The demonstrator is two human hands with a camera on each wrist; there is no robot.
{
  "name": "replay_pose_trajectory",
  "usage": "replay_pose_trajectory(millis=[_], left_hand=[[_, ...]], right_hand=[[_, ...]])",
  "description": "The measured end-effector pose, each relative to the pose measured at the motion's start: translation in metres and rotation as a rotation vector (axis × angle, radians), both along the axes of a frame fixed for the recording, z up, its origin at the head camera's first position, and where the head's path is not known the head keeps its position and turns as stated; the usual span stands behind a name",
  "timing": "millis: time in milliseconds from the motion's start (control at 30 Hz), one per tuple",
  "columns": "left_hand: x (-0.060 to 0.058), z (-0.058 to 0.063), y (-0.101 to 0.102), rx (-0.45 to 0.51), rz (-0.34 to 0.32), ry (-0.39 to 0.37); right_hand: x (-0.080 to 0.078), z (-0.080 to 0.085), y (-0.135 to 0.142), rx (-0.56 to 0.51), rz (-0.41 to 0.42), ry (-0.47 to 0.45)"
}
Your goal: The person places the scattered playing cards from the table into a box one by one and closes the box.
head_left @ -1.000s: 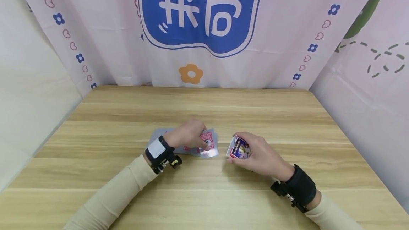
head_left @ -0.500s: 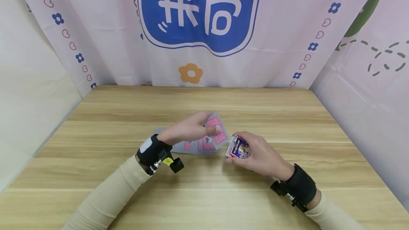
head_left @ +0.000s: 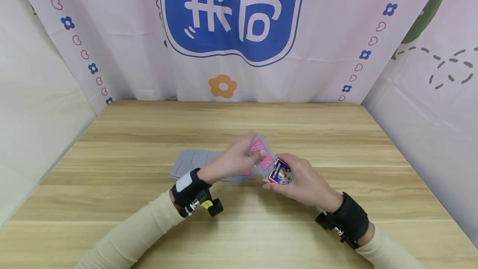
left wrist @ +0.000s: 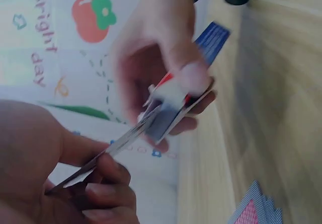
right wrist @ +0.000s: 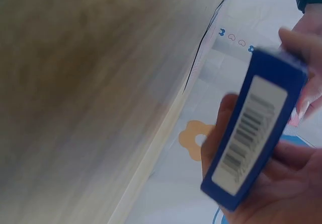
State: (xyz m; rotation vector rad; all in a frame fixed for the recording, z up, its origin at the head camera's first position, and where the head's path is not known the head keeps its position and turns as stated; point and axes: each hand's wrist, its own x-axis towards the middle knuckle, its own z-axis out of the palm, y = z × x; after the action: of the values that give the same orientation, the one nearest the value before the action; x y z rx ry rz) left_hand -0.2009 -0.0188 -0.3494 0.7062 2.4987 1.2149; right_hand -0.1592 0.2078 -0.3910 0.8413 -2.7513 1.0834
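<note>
My left hand (head_left: 235, 159) pinches a few playing cards (head_left: 263, 152), red-patterned backs up, thumb on top. In the left wrist view these cards (left wrist: 126, 136) show edge-on as a thin stack, their far end at the mouth of a card box (left wrist: 214, 43). My right hand (head_left: 308, 184) grips that box (head_left: 281, 174), dark blue with a picture on its front, its opening facing left toward the cards. A white barcode label on the box's narrow side (right wrist: 249, 133) faces the right wrist camera. More cards (head_left: 190, 162) lie fanned face down beneath and left of my left hand, which partly hides them.
The wood-grain table (head_left: 239, 235) runs back to a white printed curtain (head_left: 130, 65) with a blue emblem. Pale cloth walls (head_left: 429, 136) stand at both sides. Each wrist wears a black strap with a small camera.
My left hand has gathered cards from the right end of the fan, lifted them and brought them right to the box's opening. My right hand and the box have stayed nearly still.
</note>
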Motion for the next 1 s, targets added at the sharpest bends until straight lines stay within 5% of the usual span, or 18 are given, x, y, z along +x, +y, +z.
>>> replay_pose_trajectory(millis=[133,400,600,767,1000], left_hand=[[0.007,-0.008,0.011,-0.002,-0.026,0.072],[0.014,-0.018,0.020,-0.054,-0.050,-0.084],[0.006,-0.013,0.009,0.070,-0.002,-0.087],[0.003,-0.018,0.011,0.030,-0.025,-0.078],[0.004,-0.027,0.018,0.049,-0.034,-0.175]], right_hand=[[-0.001,-0.001,0.001,0.001,-0.043,0.004],[0.000,0.002,0.002,-0.006,-0.076,-0.030],[-0.001,0.005,0.003,-0.004,-0.075,0.011],[0.000,0.004,0.002,0.007,-0.072,0.041],[0.001,0.004,0.002,0.003,-0.056,0.054]])
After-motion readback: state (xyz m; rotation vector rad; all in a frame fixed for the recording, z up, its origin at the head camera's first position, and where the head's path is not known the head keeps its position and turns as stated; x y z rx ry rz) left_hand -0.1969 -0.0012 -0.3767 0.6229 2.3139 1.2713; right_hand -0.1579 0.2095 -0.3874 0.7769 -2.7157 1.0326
